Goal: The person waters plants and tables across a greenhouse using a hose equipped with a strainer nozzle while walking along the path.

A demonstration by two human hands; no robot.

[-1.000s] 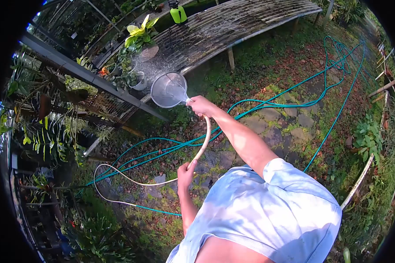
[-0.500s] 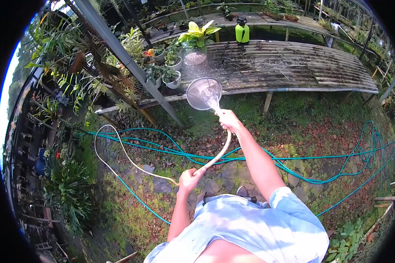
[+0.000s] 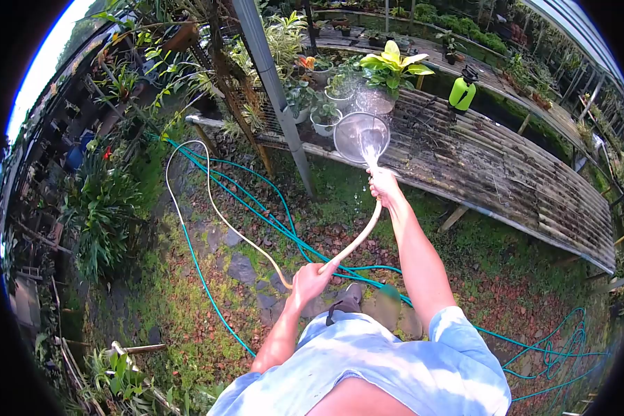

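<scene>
My right hand [image 3: 383, 184], fingers closed, grips the front end of a cream garden hose [image 3: 358, 241]. At that end is a round mesh sieve [image 3: 350, 133], and water gushes against it and sprays out beyond. Whether the hand also holds a handle of the sieve is hidden. Lower down and to the left, my left hand [image 3: 310, 281] is wrapped round the same hose. Past the sieve, fine spray falls about a potted plant with yellow-green leaves [image 3: 394, 64]. White pots with small plants [image 3: 326, 119] stand just left of the sieve.
A slatted bench [image 3: 506, 166] runs off to the right, with a lime-green pump sprayer [image 3: 461, 93] behind it. A grey metal post [image 3: 274, 90] rises left of the pots. Teal hoses [image 3: 277, 225] trail over the mossy ground. Leafy plants [image 3: 104, 229] grow at left.
My view has turned, so the bench and plants appear farther right and tilted. The sieve and right hand have shifted right in view, and a shoe shows more fully. Both hands keep hold of the hose.
</scene>
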